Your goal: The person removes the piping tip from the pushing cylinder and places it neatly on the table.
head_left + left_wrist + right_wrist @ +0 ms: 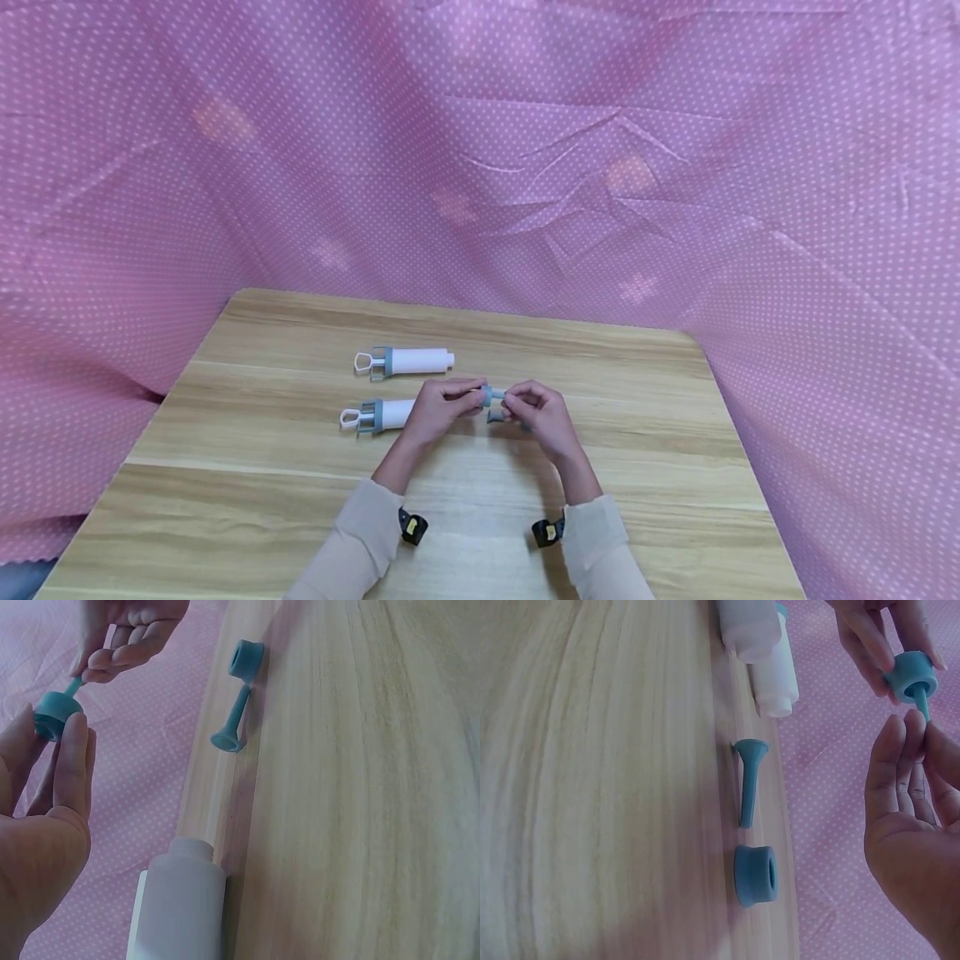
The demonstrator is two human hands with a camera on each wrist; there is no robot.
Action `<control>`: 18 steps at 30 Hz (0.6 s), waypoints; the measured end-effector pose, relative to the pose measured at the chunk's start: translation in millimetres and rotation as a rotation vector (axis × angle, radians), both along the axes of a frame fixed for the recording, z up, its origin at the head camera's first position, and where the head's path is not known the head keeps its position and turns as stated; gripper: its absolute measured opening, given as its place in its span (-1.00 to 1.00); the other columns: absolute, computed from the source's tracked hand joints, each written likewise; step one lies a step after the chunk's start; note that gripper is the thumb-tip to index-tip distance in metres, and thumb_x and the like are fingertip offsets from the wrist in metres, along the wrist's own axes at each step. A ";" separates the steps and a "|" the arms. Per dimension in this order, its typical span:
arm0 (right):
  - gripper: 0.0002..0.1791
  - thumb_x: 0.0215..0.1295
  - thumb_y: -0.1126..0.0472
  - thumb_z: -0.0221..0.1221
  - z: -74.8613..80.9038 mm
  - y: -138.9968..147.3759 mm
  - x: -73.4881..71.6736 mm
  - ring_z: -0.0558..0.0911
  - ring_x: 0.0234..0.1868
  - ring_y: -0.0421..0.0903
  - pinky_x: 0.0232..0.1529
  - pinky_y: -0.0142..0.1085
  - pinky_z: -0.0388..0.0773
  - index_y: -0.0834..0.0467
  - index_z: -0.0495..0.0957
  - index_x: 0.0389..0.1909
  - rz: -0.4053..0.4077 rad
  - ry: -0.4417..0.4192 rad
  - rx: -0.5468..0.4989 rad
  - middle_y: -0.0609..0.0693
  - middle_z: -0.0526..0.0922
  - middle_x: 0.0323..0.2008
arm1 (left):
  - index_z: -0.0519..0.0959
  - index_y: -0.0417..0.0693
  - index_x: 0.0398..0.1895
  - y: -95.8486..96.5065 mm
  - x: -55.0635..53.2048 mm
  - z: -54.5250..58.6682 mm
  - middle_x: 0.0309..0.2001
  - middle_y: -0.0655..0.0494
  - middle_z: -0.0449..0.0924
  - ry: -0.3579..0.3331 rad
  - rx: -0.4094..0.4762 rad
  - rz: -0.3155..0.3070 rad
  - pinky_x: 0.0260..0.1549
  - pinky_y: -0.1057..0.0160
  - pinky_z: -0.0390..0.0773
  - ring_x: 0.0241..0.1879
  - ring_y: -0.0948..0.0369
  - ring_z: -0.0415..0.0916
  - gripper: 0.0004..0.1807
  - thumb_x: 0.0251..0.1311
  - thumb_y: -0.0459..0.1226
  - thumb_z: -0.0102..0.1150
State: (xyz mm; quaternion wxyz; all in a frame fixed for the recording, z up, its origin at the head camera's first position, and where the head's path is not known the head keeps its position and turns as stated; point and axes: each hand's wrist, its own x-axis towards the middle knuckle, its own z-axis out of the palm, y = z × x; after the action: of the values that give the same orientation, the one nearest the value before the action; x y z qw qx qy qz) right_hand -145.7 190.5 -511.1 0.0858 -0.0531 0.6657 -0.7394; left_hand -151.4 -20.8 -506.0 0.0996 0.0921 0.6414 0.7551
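My left hand (pixel 441 410) pinches a teal ring-shaped cap (pixel 58 712) between thumb and fingers, above the table. From the cap sticks out a thin teal nozzle stem (pixel 922 703), and my right hand (pixel 547 421) pinches the stem's free end with its fingertips. On the wood below lie a second teal nozzle (pixel 750 784) with a flared end and a second teal ring cap (pixel 756 875). Beside my left hand lies a white plunger-type tube (pixel 396 414) with a teal collar and a white loop handle; the hand hides its front end in the head view.
A matching white tube (pixel 420 361) lies farther back, parallel to the first. The wooden table (pixel 247 508) has pink dotted cloth (pixel 480 183) hanging behind it and at both sides.
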 end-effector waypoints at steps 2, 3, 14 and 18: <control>-0.77 0.39 0.40 0.23 2.1 -0.1 0.1 0.70 -0.34 -0.12 -0.07 0.02 0.68 0.53 0.51 -0.12 0.004 0.002 -0.004 0.24 0.68 -0.32 | 0.58 -0.38 0.14 0.8 0.3 -0.6 0.19 -0.30 0.56 -0.004 0.003 0.007 -0.04 0.18 0.65 0.03 0.07 0.67 -0.63 0.30 -0.42 0.30; -0.78 0.39 0.40 0.23 2.6 -0.1 -0.1 0.70 -0.33 -0.11 -0.05 0.04 0.68 0.53 0.51 -0.12 0.007 0.004 -0.008 0.24 0.68 -0.32 | 0.58 -0.38 0.14 1.1 0.5 -0.4 0.19 -0.32 0.56 -0.005 0.007 0.011 -0.05 0.18 0.65 0.02 0.06 0.67 -0.63 0.29 -0.42 0.30; -0.77 0.42 0.39 0.20 4.4 -5.5 -5.3 0.69 -0.32 -0.12 -0.11 -0.09 0.71 0.53 0.49 -0.11 0.002 0.014 -0.018 0.15 0.67 -0.35 | 0.58 -0.41 0.13 -1.1 -6.0 -1.1 0.20 -0.42 0.51 -0.015 0.039 0.010 -0.06 0.18 0.66 -0.01 0.10 0.68 -0.63 0.27 -0.45 0.32; -0.80 0.42 0.40 0.20 4.0 -7.3 -7.0 0.69 -0.33 -0.12 -0.08 -0.03 0.70 0.52 0.50 -0.13 -0.010 0.005 -0.024 0.08 0.68 -0.38 | 0.57 -0.43 0.13 -2.6 -7.8 -0.9 0.19 -0.41 0.52 -0.012 0.036 0.002 -0.06 0.18 0.66 -0.01 0.09 0.68 -0.61 0.26 -0.45 0.33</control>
State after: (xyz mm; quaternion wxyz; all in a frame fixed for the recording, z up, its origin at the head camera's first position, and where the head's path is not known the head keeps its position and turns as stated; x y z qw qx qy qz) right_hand -152.6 183.2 -507.1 0.0798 -0.0527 0.6573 -0.7476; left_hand -159.1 -23.4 -506.8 0.1010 0.0890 0.6273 0.7670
